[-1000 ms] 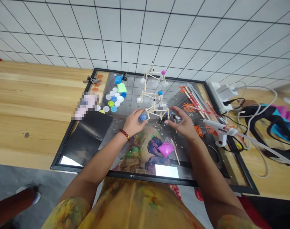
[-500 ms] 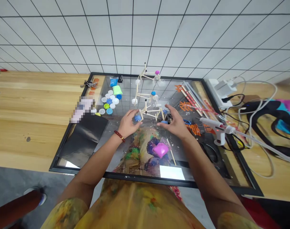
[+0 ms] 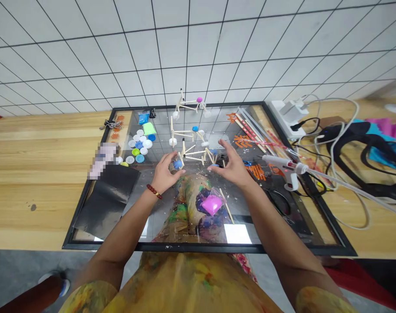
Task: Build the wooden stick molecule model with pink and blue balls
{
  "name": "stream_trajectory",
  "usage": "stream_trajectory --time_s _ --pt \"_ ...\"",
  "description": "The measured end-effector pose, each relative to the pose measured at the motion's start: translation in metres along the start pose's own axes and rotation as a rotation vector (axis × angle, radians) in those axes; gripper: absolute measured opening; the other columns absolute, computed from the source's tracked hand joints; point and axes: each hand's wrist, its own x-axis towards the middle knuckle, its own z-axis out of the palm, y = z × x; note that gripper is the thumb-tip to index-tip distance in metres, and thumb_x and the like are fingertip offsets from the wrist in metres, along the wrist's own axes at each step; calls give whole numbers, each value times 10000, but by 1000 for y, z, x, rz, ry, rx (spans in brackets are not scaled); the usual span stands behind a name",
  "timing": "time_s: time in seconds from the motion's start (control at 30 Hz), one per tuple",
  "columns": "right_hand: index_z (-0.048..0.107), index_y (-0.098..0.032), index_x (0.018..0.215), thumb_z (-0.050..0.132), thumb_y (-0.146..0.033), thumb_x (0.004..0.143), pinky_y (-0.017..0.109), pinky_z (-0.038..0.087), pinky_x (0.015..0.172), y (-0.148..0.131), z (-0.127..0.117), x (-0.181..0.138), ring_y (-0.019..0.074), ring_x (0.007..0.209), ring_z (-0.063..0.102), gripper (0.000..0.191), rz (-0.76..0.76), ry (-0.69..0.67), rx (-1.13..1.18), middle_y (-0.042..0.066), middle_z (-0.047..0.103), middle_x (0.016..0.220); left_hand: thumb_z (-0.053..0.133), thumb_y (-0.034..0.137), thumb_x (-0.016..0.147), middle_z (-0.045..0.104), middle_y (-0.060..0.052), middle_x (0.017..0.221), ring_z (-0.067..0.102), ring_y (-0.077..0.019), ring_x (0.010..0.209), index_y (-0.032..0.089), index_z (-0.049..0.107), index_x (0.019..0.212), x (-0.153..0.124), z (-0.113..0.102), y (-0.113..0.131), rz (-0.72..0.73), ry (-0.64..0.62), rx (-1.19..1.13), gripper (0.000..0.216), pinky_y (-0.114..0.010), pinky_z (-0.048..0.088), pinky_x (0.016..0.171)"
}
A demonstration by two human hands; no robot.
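Note:
A small bicycle-like frame of pale wooden sticks (image 3: 194,157) with blue bottle-cap wheels stands on the glass tabletop between my hands. My left hand (image 3: 165,173) is beside its left blue cap (image 3: 178,164), thumb and fingers apart around it; whether they touch it I cannot tell. On the other side my right hand (image 3: 233,167) is spread, the thumb close to the right blue cap (image 3: 214,165). Behind are two similar stick models, one with a blue top piece (image 3: 195,129) and one with a pink top piece (image 3: 199,100), both on white caps.
Loose bottle caps (image 3: 144,144) and a green packet (image 3: 148,128) lie left, above black sheets (image 3: 108,195). A pink packet (image 3: 212,204) and a stick (image 3: 227,206) lie in front. On the right are a glue gun (image 3: 284,167), sticks (image 3: 250,130), a power strip (image 3: 284,119) and cables.
The view has tilted and shifted, so the tabletop things appear further left. Both hands keep nearly the same places around the nearest stick model.

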Motion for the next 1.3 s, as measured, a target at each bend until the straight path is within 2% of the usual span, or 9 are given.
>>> stream_trajectory --time_s 0.13,0.27,0.37,0.47,0.63,0.8,0.93,1.13,1.3 --pt "386 -241 1465 751 -541 723 541 358 1127 -13 -17 0 327 1340 470 880 -18 126 -18 142 496 1450 755 267 714 574 -126 1304 588 -250 1207 198 465 1348 -2 1 0 -1 2 -27 701 -409 515 1010" --pt "574 -266 1311 674 -467 823 482 479 1019 -38 -40 -14 284 1177 601 537 -26 210 -18 99 637 1274 748 309 722 517 -160 1353 563 -266 1240 188 392 1395 -3 -3 3 34 99 -32 771 -414 509 1013" --pt "660 -281 1200 661 -390 844 445 511 965 -56 -52 -37 255 1072 656 372 -126 -48 15 69 705 1154 697 318 775 502 -172 1353 520 -275 1281 174 428 1358 -8 -13 15 75 272 24 658 -430 474 1050" --pt "633 -312 1257 702 -332 802 480 458 1015 -68 -54 -63 276 1189 597 461 -261 -374 -53 61 680 1242 613 270 851 577 -125 1222 561 -236 1203 194 547 1211 -22 -25 40 131 368 60 374 -417 477 1039" --pt "554 -301 1354 599 -160 812 532 410 978 -75 -36 -85 312 1249 534 562 -339 -502 -308 73 651 1300 590 198 869 650 -63 1126 616 -180 1083 242 592 1168 -57 -26 82 326 -83 14 302 -338 516 969" --pt "561 -243 1327 561 -213 849 525 429 956 -83 -23 -86 304 1101 602 479 -386 -356 -344 113 693 1156 625 343 856 559 -130 1326 523 -268 1250 226 470 1352 -70 -9 95 344 -271 78 532 -453 451 1067" --pt "504 -241 1354 591 -297 873 461 504 922 -83 -23 -95 269 1070 634 491 -230 -150 -153 123 662 1212 595 409 877 513 -153 1372 501 -278 1279 187 418 1384 -61 11 101 307 -279 8 581 -447 435 1071" --pt "680 -258 1021 707 -400 800 396 574 792 -68 -31 -107 210 819 689 265 128 120 205 35 727 937 584 446 885 674 -65 957 648 -213 904 196 593 1032 -43 38 98 95 -272 -273 290 -342 509 814" --pt "724 -235 811 740 -452 757 350 569 679 -72 -21 -102 177 670 659 224 253 127 283 17 721 757 535 464 905 630 -6 697 651 -174 665 194 565 959 -55 43 86 -195 -272 -519 276 -288 495 614"
